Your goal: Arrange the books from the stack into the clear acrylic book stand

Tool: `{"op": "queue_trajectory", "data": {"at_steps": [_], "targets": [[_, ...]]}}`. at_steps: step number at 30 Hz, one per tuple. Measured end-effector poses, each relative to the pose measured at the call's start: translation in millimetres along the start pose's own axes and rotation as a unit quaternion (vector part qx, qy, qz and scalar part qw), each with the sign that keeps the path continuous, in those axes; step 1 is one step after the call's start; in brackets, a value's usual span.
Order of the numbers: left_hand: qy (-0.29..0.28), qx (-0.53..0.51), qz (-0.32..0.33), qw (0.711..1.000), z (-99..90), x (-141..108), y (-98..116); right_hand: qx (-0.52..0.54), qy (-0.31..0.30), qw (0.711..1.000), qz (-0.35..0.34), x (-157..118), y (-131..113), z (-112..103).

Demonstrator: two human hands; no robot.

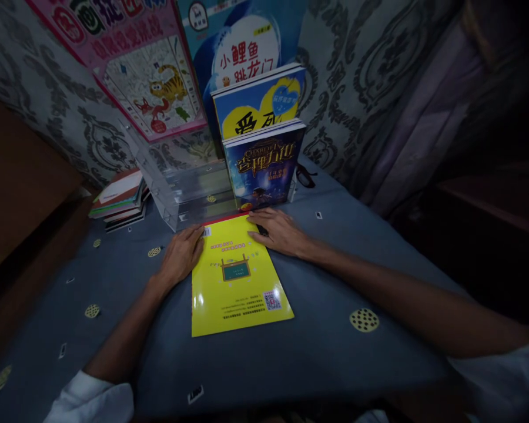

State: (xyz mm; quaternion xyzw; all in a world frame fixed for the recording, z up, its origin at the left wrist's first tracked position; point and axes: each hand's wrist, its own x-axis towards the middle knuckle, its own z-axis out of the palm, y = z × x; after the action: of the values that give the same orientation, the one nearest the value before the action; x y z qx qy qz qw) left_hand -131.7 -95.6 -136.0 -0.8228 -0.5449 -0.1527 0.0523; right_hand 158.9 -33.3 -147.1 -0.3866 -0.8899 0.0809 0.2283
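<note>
A thin yellow book [235, 285] lies flat on the blue-grey tablecloth, its printed back with a small blackboard picture facing up and its red-edged end toward the rack. My left hand [183, 252] grips its left edge near the far corner, fingers close together. On the opposite side, my right hand [280, 232] holds the far right corner, fingertips at the red edge and thumb on the cover. The fingers' undersides are hidden. Just beyond stands a dark blue book [264, 167], upright in a clear stepped rack [167, 200], with a blue-and-yellow book [260, 106] behind it.
Behind, a pink picture book [145, 70] and a light blue book [247, 41] stand against the patterned wall [335, 70]. A small book stack [121, 200] sits left of the rack. Dark-framed glasses [306, 176] lie to its right. A curtain [417, 106] hangs at right.
</note>
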Motion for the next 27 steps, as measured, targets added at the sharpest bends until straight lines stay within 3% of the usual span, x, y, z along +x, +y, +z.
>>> {"op": "queue_trajectory", "data": {"at_steps": [11, 27], "targets": [[-0.009, -0.015, 0.005, 1.0, -9.9, -18, 3, -0.02, -0.011, 1.0, 0.009, -1, -4, -2], [-0.032, -0.036, 0.029, 0.998, -35.2, -63, 41, -0.033, -0.022, 0.999, 0.011, -1, -3, 0]]}}
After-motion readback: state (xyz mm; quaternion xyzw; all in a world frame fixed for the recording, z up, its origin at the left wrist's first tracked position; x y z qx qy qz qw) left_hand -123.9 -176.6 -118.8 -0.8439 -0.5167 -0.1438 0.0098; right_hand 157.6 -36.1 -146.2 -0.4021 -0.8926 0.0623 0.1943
